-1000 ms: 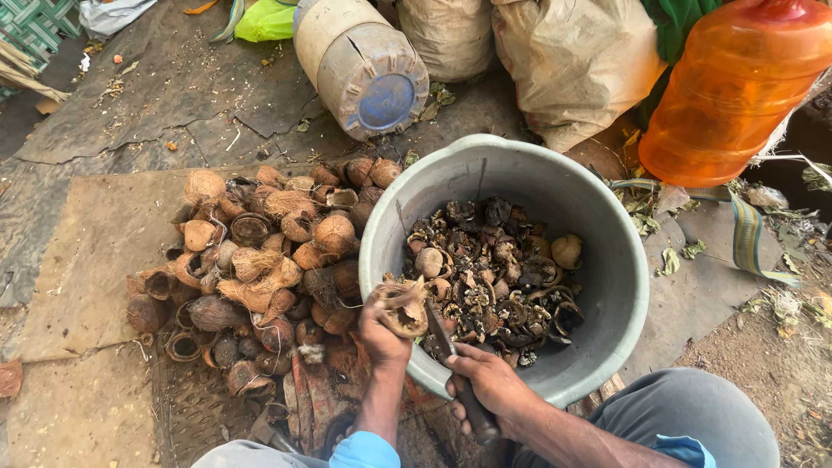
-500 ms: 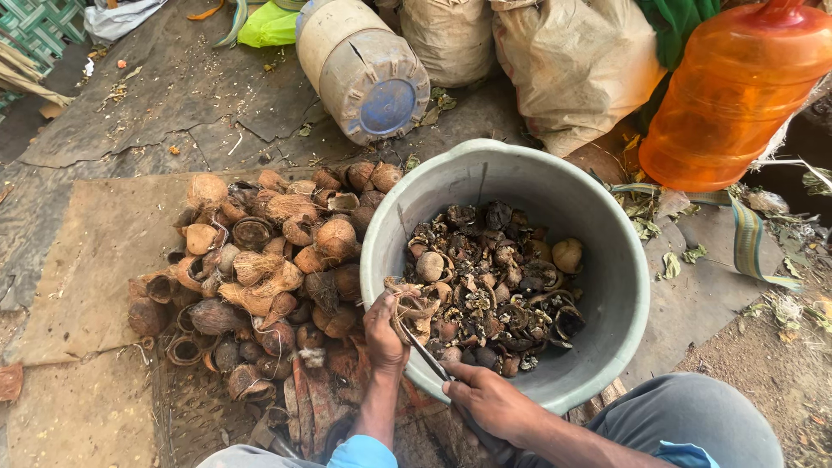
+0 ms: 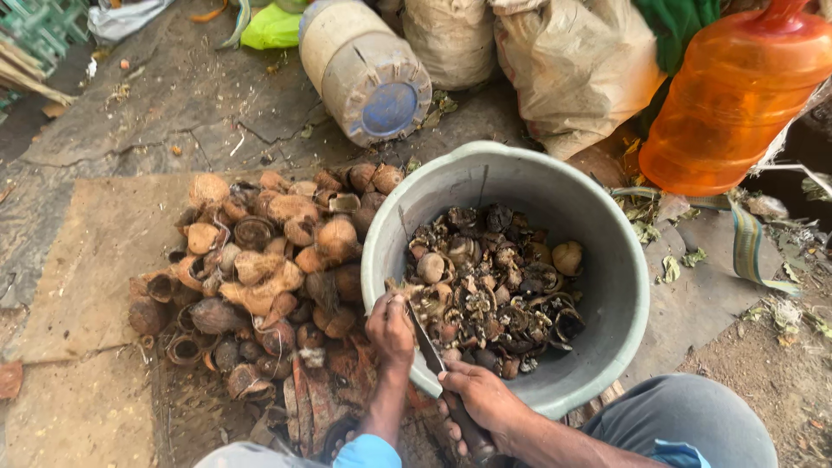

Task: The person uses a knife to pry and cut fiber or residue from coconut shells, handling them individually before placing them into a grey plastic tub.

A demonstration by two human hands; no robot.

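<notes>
A grey round bucket (image 3: 607,251) stands in front of me, half full of dark dried shell and kernel pieces (image 3: 503,290). My left hand (image 3: 390,329) is at the bucket's near rim, closed on a small shell piece. My right hand (image 3: 481,399) grips the handle of a knife (image 3: 426,342); its blade points up toward the left hand and touches the piece there. A pile of brown husked coconut shells (image 3: 260,269) lies on the ground left of the bucket.
A dusty plastic drum (image 3: 368,74) lies on its side behind the pile. Stuffed sacks (image 3: 572,61) and an orange water jug (image 3: 737,95) stand at the back right. Flat stone slabs (image 3: 95,251) cover the ground at left. My knee in grey trousers (image 3: 685,425) is at lower right.
My left hand has dropped from over the bucket's contents to the near rim. The knife blade has come up against the piece it holds.
</notes>
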